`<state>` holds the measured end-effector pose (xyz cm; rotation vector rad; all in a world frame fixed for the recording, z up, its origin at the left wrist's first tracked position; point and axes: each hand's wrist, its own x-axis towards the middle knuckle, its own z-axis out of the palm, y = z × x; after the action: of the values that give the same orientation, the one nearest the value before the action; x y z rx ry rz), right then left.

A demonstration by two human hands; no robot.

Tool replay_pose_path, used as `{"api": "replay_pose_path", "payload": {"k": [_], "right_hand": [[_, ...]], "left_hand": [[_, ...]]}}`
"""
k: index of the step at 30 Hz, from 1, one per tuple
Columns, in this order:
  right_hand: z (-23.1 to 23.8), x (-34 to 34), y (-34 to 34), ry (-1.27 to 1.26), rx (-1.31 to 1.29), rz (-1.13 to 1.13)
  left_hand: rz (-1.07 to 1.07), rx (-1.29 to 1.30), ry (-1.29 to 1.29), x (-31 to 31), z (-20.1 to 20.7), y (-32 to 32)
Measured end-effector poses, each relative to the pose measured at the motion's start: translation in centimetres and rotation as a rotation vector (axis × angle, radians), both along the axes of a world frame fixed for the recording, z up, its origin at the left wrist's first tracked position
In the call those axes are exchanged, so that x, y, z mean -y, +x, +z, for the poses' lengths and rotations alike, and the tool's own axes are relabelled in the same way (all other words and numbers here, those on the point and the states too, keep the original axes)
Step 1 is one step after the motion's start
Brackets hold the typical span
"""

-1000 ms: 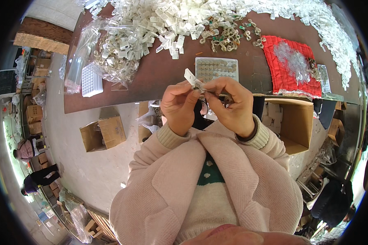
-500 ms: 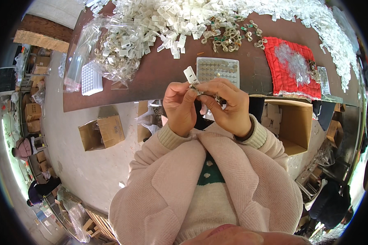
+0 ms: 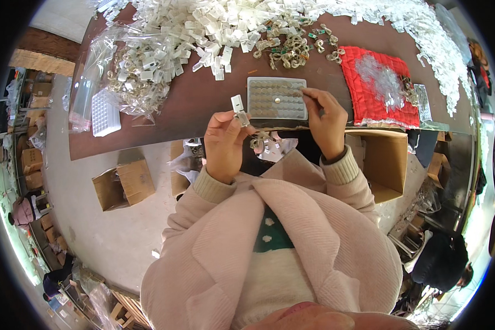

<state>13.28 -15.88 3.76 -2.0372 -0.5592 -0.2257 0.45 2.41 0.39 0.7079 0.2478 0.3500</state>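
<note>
Between the thumb and fingers of my left hand (image 3: 226,135) is a small white plastic casing (image 3: 238,105), held upright. A coil of thin, pale wire (image 3: 257,141) hangs beside these fingers. My right hand (image 3: 327,118) is at the right edge of a pale tray (image 3: 249,97), its thumb and index finger bent together in a pinch. Whatever the pinch may hold is too small to make out. Rows of round, greyish discs (image 3: 269,91) fill the tray, and one brighter disc (image 3: 278,100) stands out near its middle.
A large heap of white casings (image 3: 220,27) covers the table's far side, beside coiled wire pieces (image 3: 291,52). Clear bags (image 3: 102,60) and stacked white trays (image 3: 105,115) lie left. Clear plastic pieces rest on a red cloth (image 3: 363,107) at right. Cardboard boxes (image 3: 135,181) (image 3: 388,165) stand below.
My hands have parted. The right has left the casing and moved to the tray's right edge; the left keeps the casing, with the wire coil now in plain view. The whole view has shifted slightly.
</note>
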Motion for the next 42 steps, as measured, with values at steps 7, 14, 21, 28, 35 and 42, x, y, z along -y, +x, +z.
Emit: {"api": "replay_pose_path", "payload": {"k": [7, 14, 21, 28, 35, 42], "right_hand": [[-3.2, -0.8, 1.7, -0.156, 0.199, 0.044], [-2.1, -1.8, 1.9, -0.331, 0.289, 0.046], [2.0, -3.1, -2.3, 0.067, 0.172, 0.307], [3.4, -3.8, -3.8, 0.028, 0.151, 0.358], [2.9, -3.9, -3.3, 0.078, 0.306, 0.357], [1.0, -3.5, -3.6, 0.026, 0.317, 0.34]], "left_hand": [[-0.041, 0.018, -0.03, 0.4, -0.3, 0.4], [-0.11, 0.03, -0.064, 0.2, 0.3, 0.6], [-0.065, 0.058, -0.066, 1.3, 1.1, 1.0], [-0.093, 0.087, -0.002, 0.9, 1.3, 0.7], [-0.052, 0.03, -0.121, 1.8, 1.6, 0.9], [-0.048, -0.048, -0.109, 1.5, 0.5, 0.7]]}}
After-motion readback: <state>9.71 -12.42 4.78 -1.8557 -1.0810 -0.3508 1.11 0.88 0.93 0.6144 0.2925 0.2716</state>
